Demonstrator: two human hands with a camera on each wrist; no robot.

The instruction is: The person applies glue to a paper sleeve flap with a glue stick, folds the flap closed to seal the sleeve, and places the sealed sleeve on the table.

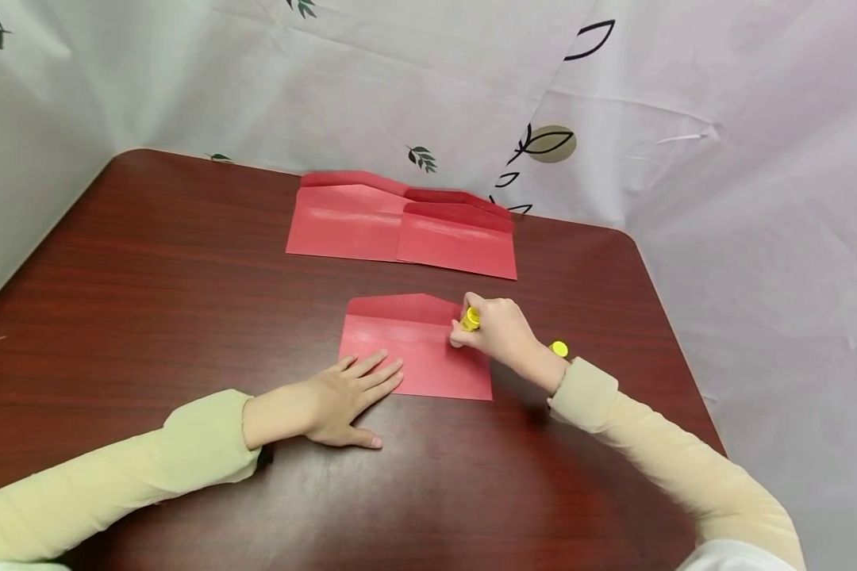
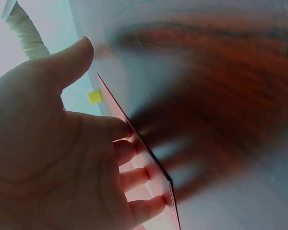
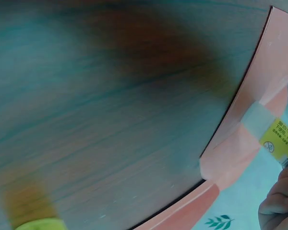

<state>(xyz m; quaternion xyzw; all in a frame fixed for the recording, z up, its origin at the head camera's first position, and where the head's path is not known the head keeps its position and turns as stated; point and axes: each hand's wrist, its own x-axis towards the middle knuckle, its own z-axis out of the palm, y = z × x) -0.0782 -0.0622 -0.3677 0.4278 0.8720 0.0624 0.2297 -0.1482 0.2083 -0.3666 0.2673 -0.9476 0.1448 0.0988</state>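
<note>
A red envelope [image 1: 428, 361] lies on the table with its flap unfolded toward the back. On its lower left part rest the spread fingers of the left hand [image 1: 343, 400], the thumb on the wood; the left wrist view shows these fingertips on the envelope [image 2: 141, 148]. The right hand [image 1: 503, 329] grips a yellow glue stick [image 1: 470, 319] over the envelope's right side near the flap fold. In the right wrist view the glue stick [image 3: 282, 141] has its whitish end against the paper, with curled fingers [image 3: 281, 196] around the other end.
A yellow cap [image 1: 559, 349] stands beside the right wrist. More red envelopes [image 1: 350, 226], overlapping side by side with raised flaps, lie at the back of the brown table [image 1: 186, 317]. A patterned white curtain [image 1: 328, 87] hangs behind the table.
</note>
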